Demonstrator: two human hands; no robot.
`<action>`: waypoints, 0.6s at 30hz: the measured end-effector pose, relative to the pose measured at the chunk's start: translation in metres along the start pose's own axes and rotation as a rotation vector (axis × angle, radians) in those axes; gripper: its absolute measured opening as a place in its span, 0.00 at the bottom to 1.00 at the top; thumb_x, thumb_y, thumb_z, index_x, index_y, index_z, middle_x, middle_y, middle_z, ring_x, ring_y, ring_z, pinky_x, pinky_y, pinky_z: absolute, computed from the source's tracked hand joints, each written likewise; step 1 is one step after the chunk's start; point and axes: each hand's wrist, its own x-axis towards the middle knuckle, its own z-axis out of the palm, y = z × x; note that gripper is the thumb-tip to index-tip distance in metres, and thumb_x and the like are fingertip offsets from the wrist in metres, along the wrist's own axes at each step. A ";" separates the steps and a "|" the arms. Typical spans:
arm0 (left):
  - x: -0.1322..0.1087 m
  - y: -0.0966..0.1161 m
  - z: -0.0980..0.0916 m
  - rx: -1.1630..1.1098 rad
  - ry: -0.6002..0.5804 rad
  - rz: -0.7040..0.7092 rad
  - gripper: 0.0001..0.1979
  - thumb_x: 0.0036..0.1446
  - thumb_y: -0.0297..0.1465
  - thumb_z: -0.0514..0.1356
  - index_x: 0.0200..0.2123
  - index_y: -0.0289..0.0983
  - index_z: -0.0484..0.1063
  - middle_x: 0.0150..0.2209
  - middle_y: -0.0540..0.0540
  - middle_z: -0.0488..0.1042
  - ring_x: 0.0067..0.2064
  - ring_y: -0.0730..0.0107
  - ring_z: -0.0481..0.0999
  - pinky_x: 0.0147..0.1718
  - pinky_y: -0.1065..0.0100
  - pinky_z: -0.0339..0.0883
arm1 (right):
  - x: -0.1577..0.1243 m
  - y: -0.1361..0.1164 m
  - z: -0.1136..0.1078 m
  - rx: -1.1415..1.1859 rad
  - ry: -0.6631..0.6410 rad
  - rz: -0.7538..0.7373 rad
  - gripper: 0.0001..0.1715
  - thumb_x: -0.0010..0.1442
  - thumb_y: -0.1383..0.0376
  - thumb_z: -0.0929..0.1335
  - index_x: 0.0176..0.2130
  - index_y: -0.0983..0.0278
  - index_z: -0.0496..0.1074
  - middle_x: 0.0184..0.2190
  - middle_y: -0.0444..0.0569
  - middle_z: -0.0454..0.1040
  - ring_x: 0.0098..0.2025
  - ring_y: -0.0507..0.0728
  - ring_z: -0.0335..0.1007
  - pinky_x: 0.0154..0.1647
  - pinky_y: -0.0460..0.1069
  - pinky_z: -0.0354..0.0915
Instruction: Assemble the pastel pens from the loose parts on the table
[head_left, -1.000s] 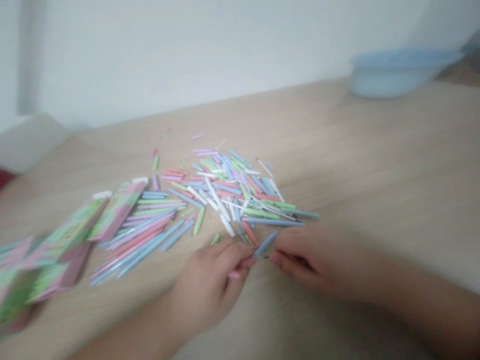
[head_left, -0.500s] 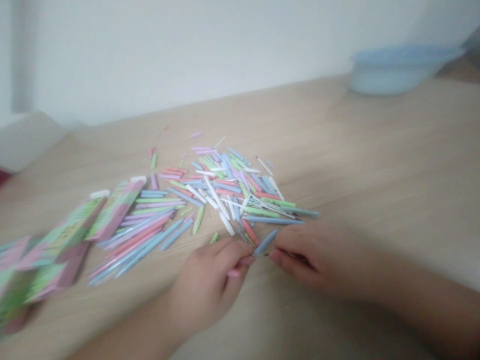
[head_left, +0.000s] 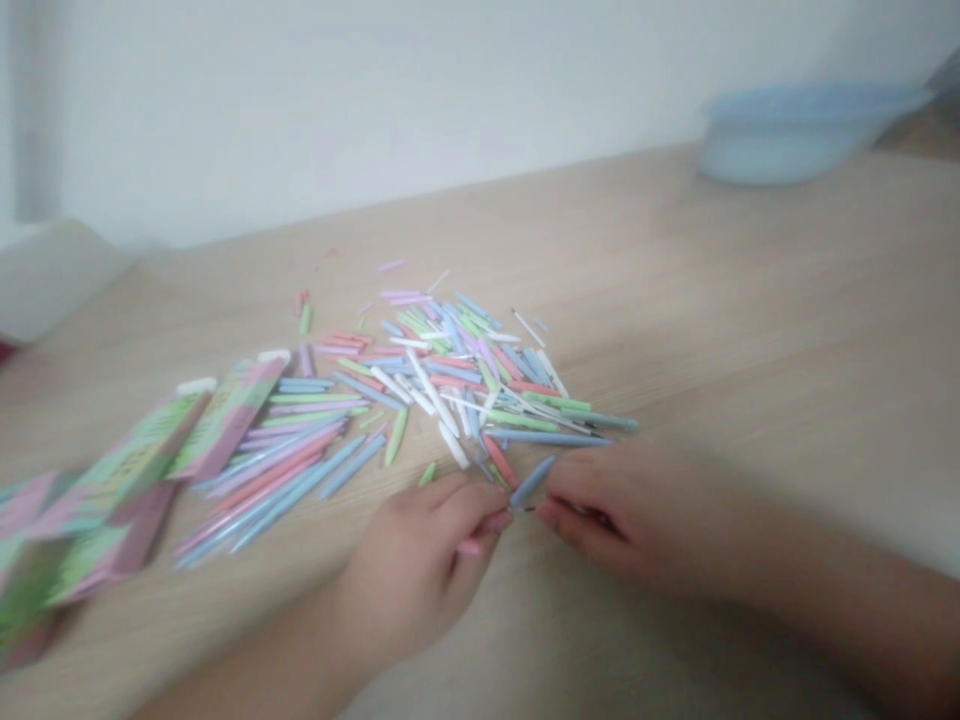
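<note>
Boxes [head_left: 225, 415] — lettering [head_left: 135, 462] unreadable, left hand [head_left: 427, 560] clamping pink piece [head_left: 469, 547], right hand [head_left: 622, 510] pinching dark-tipped stick [head_left: 529, 509]

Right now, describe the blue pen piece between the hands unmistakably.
On the wooden table, find the heap of pen parts. At its near edge, between left hand and right hand, is the blue pen piece, slanting opposite the red piece beside it.

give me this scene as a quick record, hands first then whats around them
left hand: closed on a pink piece
right hand: closed, apparently on a thin dark-tipped piece; blurred
just beyond fingertips: blue pen part
pile: mixed pen parts in blue, green, white, red, purple
left of pile: pink-and-green boxes
far right: blue basin
surface: wooden table
</note>
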 end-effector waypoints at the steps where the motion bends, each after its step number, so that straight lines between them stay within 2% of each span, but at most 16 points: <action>1: 0.000 0.000 0.000 0.000 -0.001 -0.001 0.11 0.70 0.29 0.55 0.52 0.43 0.73 0.41 0.48 0.80 0.40 0.66 0.79 0.40 0.65 0.71 | 0.000 0.000 0.000 -0.004 -0.003 0.000 0.14 0.73 0.61 0.63 0.38 0.61 0.75 0.39 0.48 0.81 0.38 0.57 0.75 0.38 0.52 0.62; 9: -0.001 0.001 -0.001 -0.005 0.000 -0.011 0.11 0.69 0.27 0.55 0.51 0.43 0.72 0.39 0.50 0.79 0.38 0.67 0.77 0.37 0.66 0.69 | -0.006 0.004 -0.002 -0.009 0.081 -0.026 0.15 0.73 0.59 0.64 0.33 0.60 0.70 0.33 0.44 0.78 0.31 0.54 0.69 0.31 0.51 0.57; 18: -0.002 -0.001 0.000 -0.008 -0.029 -0.007 0.12 0.69 0.27 0.55 0.53 0.42 0.72 0.41 0.48 0.79 0.40 0.66 0.78 0.39 0.65 0.70 | -0.002 0.002 -0.002 -0.027 0.040 -0.018 0.15 0.72 0.61 0.64 0.35 0.61 0.73 0.34 0.46 0.79 0.33 0.55 0.72 0.33 0.50 0.59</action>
